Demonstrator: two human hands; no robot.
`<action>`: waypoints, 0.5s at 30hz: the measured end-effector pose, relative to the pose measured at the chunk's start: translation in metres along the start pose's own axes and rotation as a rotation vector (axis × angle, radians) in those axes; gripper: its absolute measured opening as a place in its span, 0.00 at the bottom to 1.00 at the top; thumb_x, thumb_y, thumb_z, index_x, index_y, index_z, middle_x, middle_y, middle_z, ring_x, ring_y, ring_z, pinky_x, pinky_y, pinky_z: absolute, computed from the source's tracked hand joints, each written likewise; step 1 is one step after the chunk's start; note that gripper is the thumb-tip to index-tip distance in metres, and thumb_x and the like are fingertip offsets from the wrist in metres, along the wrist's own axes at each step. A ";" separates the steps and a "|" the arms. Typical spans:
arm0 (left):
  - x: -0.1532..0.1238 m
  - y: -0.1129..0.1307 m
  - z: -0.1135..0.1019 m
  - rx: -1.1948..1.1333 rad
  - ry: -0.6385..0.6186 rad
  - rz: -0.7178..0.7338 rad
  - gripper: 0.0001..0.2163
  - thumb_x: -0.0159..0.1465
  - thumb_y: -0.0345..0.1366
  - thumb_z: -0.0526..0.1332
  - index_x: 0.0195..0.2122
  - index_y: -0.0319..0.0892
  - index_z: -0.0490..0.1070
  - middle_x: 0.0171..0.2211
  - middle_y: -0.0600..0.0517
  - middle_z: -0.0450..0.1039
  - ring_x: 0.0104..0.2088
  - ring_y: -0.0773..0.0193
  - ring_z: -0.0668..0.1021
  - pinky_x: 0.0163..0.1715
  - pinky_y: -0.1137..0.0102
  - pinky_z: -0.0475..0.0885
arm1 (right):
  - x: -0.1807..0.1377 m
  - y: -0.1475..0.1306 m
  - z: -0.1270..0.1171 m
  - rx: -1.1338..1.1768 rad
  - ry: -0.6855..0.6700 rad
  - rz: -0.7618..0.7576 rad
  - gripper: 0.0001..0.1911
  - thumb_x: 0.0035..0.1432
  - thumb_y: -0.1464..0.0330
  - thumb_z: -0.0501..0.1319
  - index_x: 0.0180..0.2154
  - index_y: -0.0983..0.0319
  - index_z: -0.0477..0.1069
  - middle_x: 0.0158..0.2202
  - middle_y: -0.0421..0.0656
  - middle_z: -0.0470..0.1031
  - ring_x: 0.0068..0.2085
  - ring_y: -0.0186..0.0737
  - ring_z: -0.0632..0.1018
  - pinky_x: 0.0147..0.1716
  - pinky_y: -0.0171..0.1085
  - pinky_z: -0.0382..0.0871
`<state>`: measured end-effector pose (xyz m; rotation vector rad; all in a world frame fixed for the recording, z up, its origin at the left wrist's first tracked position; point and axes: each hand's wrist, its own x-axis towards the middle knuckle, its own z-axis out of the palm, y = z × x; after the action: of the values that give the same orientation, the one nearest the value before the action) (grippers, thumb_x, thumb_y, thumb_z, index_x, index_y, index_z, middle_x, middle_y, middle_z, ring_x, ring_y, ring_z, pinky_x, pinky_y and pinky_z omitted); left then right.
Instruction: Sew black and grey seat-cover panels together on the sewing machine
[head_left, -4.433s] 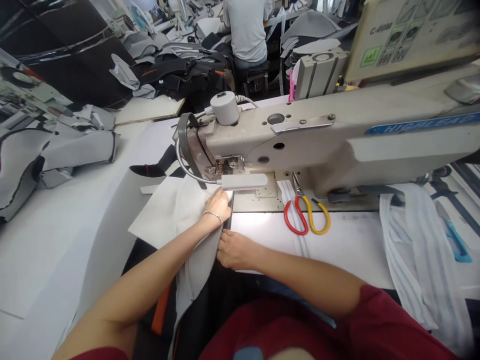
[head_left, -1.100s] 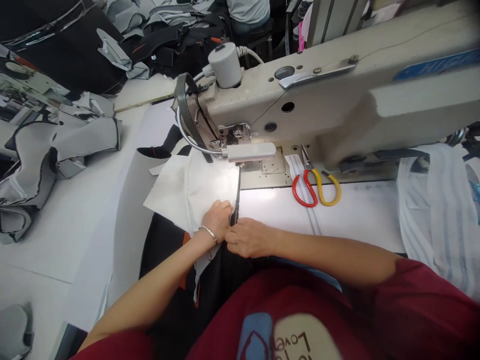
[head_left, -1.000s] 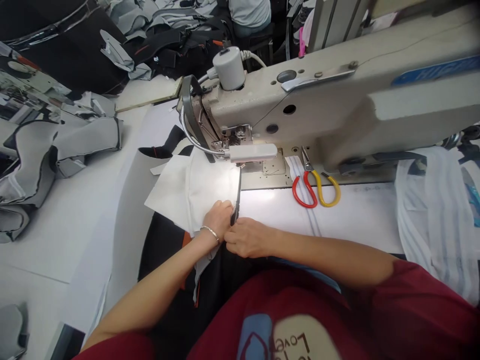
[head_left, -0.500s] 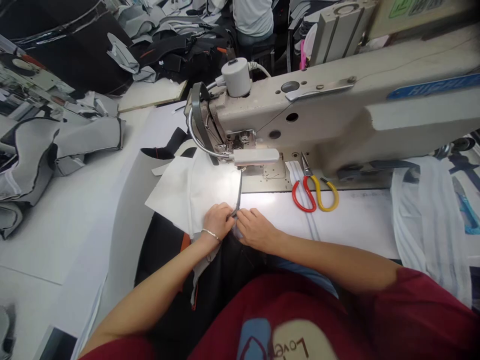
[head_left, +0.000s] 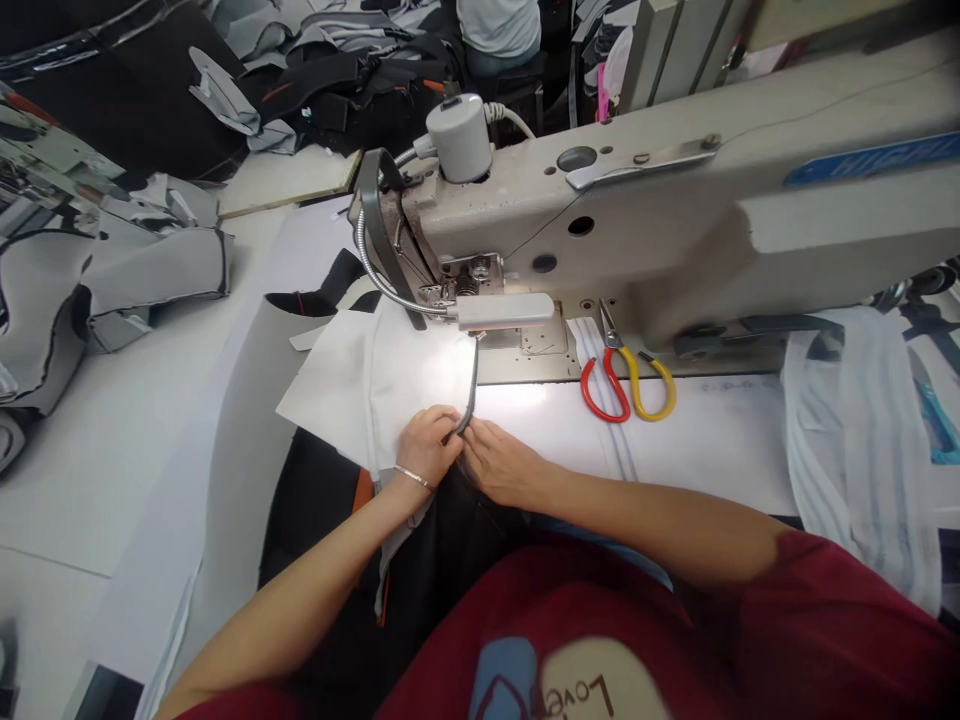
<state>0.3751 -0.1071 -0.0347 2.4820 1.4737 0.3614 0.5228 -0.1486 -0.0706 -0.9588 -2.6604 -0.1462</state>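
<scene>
Fingers (head_left: 448, 424) of left hand (head_left: 424, 446) and right hand (head_left: 501, 466) pinch the near end of the dark fabric edge (head_left: 472, 382) before the sewing machine (head_left: 600, 225); I judge the layers should lie even, flat and straight.

The sewing machine (head_left: 660, 215) is cream with a blue label; before it, the fabric panel (head_left: 345, 385) is white, its edging strip (head_left: 472, 385) dark grey; beneath its arm, scissors (head_left: 626, 385) have red and yellow handles.
</scene>
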 end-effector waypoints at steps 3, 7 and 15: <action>-0.001 0.003 0.000 0.030 0.017 0.026 0.07 0.51 0.25 0.54 0.25 0.40 0.70 0.36 0.52 0.71 0.35 0.64 0.72 0.37 0.70 0.68 | 0.002 0.002 -0.002 0.031 -0.024 -0.026 0.16 0.56 0.72 0.46 0.43 0.76 0.63 0.41 0.59 0.67 0.45 0.51 0.64 0.40 0.48 0.56; -0.001 0.005 -0.001 0.086 -0.010 0.045 0.07 0.51 0.26 0.54 0.27 0.40 0.70 0.31 0.51 0.72 0.33 0.64 0.71 0.35 0.69 0.68 | 0.003 0.005 -0.005 0.109 -0.057 -0.035 0.13 0.55 0.70 0.48 0.36 0.71 0.66 0.37 0.55 0.69 0.40 0.48 0.65 0.36 0.45 0.57; 0.000 0.006 0.003 0.110 0.001 0.034 0.07 0.51 0.26 0.54 0.26 0.40 0.70 0.28 0.51 0.72 0.31 0.64 0.71 0.34 0.70 0.68 | 0.003 0.008 -0.014 0.231 -0.107 -0.010 0.17 0.54 0.64 0.50 0.38 0.72 0.65 0.36 0.53 0.67 0.41 0.48 0.62 0.36 0.43 0.54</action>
<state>0.3808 -0.1099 -0.0353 2.5955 1.4913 0.2952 0.5294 -0.1437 -0.0561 -0.9013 -2.7032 0.2115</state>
